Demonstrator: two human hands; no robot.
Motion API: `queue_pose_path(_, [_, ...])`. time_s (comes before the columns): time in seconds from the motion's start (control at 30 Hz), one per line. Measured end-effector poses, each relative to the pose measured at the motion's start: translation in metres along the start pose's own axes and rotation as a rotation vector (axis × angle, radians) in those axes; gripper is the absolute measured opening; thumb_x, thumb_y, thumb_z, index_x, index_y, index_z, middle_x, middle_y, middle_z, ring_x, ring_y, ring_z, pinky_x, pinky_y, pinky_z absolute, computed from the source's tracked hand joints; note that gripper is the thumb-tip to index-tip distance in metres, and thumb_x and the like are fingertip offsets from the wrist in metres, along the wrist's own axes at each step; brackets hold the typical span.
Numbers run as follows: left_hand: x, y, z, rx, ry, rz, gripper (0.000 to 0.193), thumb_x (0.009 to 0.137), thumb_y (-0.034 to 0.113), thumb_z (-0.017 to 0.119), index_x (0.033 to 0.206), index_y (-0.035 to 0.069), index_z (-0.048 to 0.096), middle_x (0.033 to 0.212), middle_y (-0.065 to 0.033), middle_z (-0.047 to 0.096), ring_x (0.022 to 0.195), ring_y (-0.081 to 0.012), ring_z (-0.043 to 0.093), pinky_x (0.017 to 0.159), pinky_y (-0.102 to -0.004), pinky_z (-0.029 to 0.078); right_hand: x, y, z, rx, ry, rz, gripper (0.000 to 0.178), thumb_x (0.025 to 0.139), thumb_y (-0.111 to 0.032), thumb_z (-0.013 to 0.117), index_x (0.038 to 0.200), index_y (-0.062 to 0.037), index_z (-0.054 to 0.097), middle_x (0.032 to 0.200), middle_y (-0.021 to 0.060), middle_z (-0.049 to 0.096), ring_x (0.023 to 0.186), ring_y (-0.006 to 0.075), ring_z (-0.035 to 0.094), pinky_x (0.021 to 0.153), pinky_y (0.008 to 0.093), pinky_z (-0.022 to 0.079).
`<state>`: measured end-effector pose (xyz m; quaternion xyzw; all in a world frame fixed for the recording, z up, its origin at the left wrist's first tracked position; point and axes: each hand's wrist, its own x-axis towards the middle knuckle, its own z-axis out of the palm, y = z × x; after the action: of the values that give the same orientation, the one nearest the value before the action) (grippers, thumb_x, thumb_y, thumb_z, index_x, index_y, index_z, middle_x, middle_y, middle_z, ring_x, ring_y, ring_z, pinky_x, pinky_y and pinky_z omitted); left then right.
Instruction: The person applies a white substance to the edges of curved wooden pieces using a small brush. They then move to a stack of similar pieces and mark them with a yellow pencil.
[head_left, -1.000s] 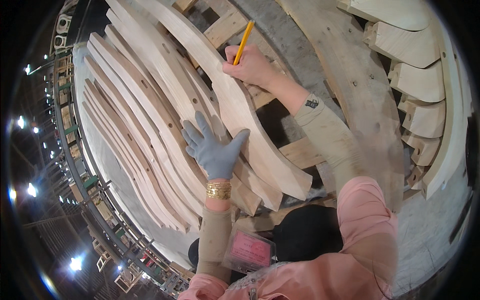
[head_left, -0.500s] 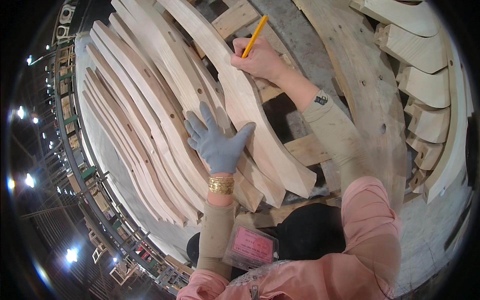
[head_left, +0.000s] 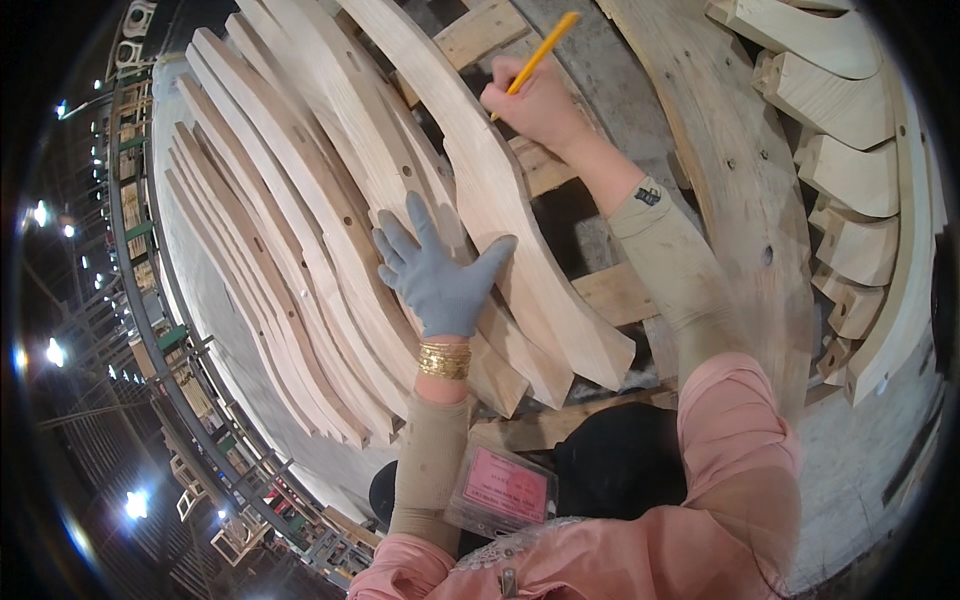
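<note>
My left hand (head_left: pixel 440 275), in a grey glove, lies spread over the curved wooden pieces, its thumb resting on the rightmost one. In my bare right hand (head_left: pixel 538 103) is a yellow pencil (head_left: pixel 548 48), gripped between the fingers with its tip pointing down to the left. The tip is close to the right edge of that rightmost curved wooden piece (head_left: pixel 490 190); whether it touches the wood I cannot tell. More long, pale curved pieces (head_left: pixel 290 180), some with small holes or slots, lie side by side to the left.
Beneath the pieces are pallet slats (head_left: pixel 612 296) with dark gaps between them. A broad wooden board (head_left: pixel 735 165) runs along the right, and shorter shaped blocks (head_left: pixel 850 175) are lined up past it. A pink badge (head_left: pixel 505 485) hangs at my chest.
My right hand has moved slightly up and to the right with the pencil, from over the rightmost piece to beside its edge. My left hand stays spread on the wood.
</note>
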<state>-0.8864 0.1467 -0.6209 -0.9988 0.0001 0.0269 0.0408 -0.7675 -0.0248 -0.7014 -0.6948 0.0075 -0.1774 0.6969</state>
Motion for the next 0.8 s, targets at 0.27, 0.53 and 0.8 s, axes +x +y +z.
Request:
queue_pose_path(0.27, [0.001, -0.017, 0.001, -0.264, 0.083, -0.112, 0.105, 0.064, 0.052, 0.074, 0.145, 0.01, 0.022, 0.142, -0.028, 0.026, 0.132, -0.0414, 0.025, 0.107, -0.0493, 0.024, 0.005, -0.007, 0.002, 0.318, 0.087, 0.199, 0.023, 0.082, -0.022, 0.067, 0.081, -0.0016, 0.057, 0.07, 0.0033, 0.059, 0.058, 0.0094, 0.057, 0.051, 0.0232, 0.047])
queue_pose_path(0.53, [0.01, -0.057, 0.0, -0.697, 0.147, -0.081, 0.093, 0.063, 0.034, 0.077, 0.139, 0.004, 0.032, 0.12, -0.0247, 0.048, 0.112, -0.0392, 0.047, 0.097, -0.0452, 0.038, -0.024, -0.037, -0.016, 0.39, 0.245, 0.251, 0.016, 0.083, -0.015, 0.065, 0.085, -0.0019, 0.056, 0.072, 0.0045, 0.058, 0.058, 0.0111, 0.057, 0.056, 0.0241, 0.048])
queue_pose_path(0.8, [-0.003, 0.044, -0.032, -0.69, -0.046, -0.288, 0.084, 0.066, 0.04, 0.073, 0.135, 0.007, 0.039, 0.116, -0.0224, 0.05, 0.11, -0.0365, 0.048, 0.092, -0.0438, 0.039, -0.065, -0.109, -0.065, 0.33, 0.282, 0.139, 0.016, 0.084, -0.013, 0.065, 0.078, -0.0039, 0.054, 0.069, 0.003, 0.056, 0.06, 0.0094, 0.053, 0.058, 0.0227, 0.046])
